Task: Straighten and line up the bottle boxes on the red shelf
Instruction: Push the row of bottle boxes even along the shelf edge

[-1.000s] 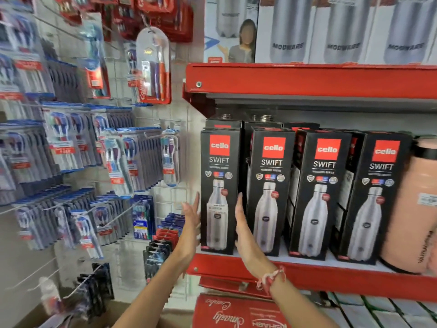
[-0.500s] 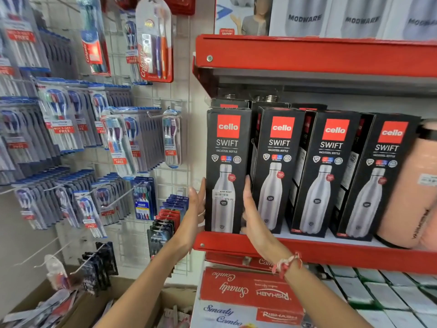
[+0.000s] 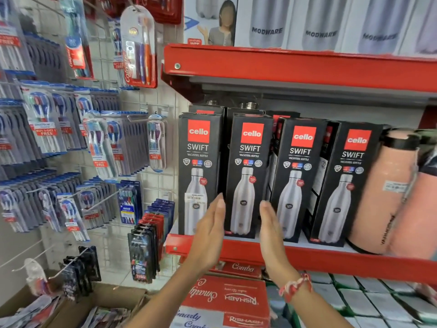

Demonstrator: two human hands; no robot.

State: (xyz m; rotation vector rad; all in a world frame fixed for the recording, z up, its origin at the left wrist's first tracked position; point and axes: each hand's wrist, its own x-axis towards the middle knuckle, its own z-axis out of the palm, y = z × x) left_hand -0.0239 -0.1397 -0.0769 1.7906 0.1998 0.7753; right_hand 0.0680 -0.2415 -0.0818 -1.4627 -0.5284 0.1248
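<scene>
Several black Cello Swift bottle boxes stand in a front row on the red shelf [image 3: 331,259], with more boxes behind them. The first box [image 3: 199,159] at the left end faces straight out. The second box [image 3: 248,162] is upright. The third box [image 3: 298,166] and the fourth box [image 3: 350,171] are turned slightly, showing their left sides. My left hand [image 3: 209,233] and my right hand [image 3: 272,235] are flat, palms facing each other, at the lower left and right edges of the second box. Whether they press it, I cannot tell.
A pink flask [image 3: 383,197] stands right of the fourth box. A second red shelf [image 3: 283,67] above carries white Modware boxes. Toothbrush packs [image 3: 101,147] hang on a wire grid at the left. Red Rishabh boxes [image 3: 227,297] sit below, and a cardboard carton [image 3: 106,297] lies at the lower left.
Both hands have moved right, from either side of the first box to either side of the second box. The view has shifted closer.
</scene>
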